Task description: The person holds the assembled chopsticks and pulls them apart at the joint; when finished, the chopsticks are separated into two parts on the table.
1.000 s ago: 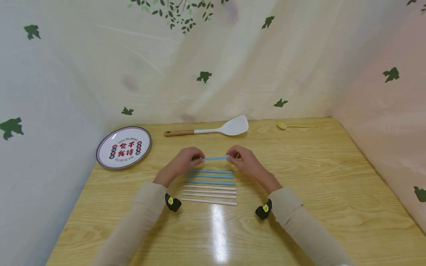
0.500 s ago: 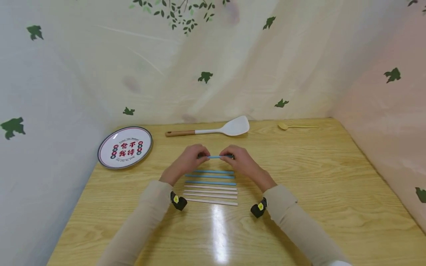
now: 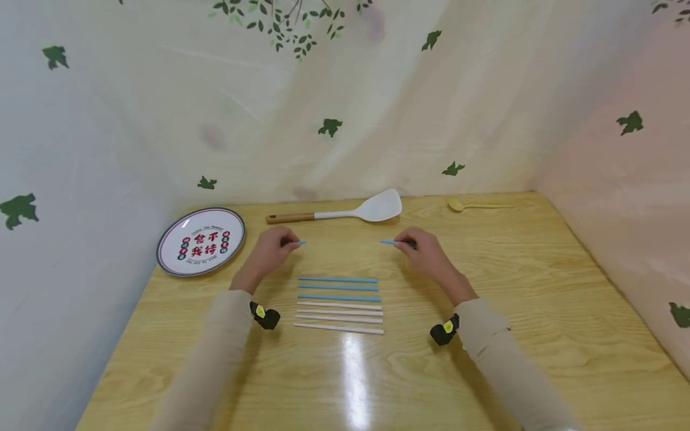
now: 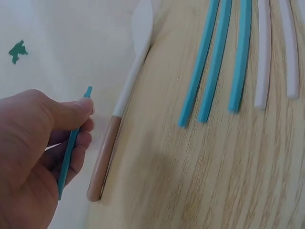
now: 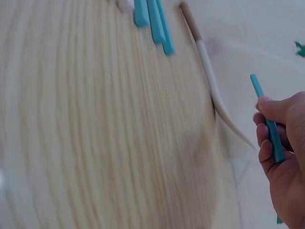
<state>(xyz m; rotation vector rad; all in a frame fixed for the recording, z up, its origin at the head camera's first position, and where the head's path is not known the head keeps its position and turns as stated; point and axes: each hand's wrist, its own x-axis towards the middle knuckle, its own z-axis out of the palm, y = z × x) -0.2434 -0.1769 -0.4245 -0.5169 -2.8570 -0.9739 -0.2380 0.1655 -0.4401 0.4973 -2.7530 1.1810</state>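
My left hand (image 3: 272,250) pinches a short piece of blue chopstick (image 4: 69,155) between thumb and fingers; its narrower end pokes out past the thumb in the left wrist view. Another short blue chopstick piece (image 5: 272,131) is gripped in my right hand (image 3: 423,251), its end sticking out toward the left hand in the head view. Both hands are held above the table, a wide gap between them. Below and between them lie three blue chopsticks (image 3: 338,287), side by side. Several pale pink chopsticks (image 3: 339,320) continue the row toward the person.
A white spatula (image 3: 377,206) with a wooden handle lies along the back of the wooden table (image 3: 539,311). The patterned plate (image 3: 200,269) sits at the back left, close to my left hand. At the back right rests a small yellow spoon (image 3: 458,205). Cloth walls (image 3: 302,149) border the table.
Both hands first came closer together along one blue chopstick held between them. Now they have moved apart and slightly back, each with a separate short blue piece.
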